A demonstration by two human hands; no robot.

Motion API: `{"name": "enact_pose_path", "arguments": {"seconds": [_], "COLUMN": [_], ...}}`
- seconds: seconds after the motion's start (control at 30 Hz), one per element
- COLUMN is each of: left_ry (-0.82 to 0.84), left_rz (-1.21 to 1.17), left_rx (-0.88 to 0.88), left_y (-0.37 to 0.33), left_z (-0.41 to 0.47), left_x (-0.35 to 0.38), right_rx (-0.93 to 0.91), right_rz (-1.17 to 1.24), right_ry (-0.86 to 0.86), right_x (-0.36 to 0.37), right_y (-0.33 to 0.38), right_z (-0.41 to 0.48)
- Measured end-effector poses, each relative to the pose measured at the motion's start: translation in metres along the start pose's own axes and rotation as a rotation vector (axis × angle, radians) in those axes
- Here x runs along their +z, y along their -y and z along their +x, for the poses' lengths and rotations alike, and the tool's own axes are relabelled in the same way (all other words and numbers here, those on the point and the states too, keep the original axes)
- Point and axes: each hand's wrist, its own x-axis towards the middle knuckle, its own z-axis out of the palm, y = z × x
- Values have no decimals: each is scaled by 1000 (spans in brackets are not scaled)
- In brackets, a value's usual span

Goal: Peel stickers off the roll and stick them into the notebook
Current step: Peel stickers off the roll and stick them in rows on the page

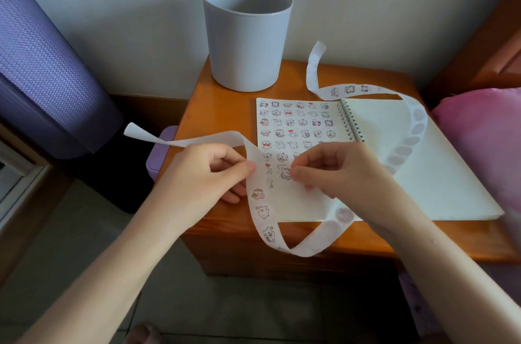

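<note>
Two hands, both pinching: left hand (208, 171) grips the sticker strip (225, 138) just left of the notebook (423, 174), where it runs near-to-far. Right hand (338, 171) nips one sticker (284, 173) over the left page, so it's closer.

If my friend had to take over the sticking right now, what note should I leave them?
Left hand: pinches the sticker strip, which loops off the front of the table and back across the open notebook.
Right hand: pinches a sticker low on the left page; I cannot tell if it is stuck down yet.
Done: several full rows of stickers fill the left page, with a few more below.
Left: press this one down, then keep peeling. More stickers wait on the strip, and the right page is blank.
</note>
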Motion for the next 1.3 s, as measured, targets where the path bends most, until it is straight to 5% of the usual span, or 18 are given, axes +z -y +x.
{"name": "enact_pose_path", "arguments": {"seconds": [1.3], "left_ry": [-12], "left_rz": [4], "left_rx": [10], "left_y": [0], "left_z": [0], "left_x": [3], "right_rx": [-89], "right_rz": [-265], "right_ry": [-86], "right_x": [13], "right_y": [-8], "right_z": [7]}}
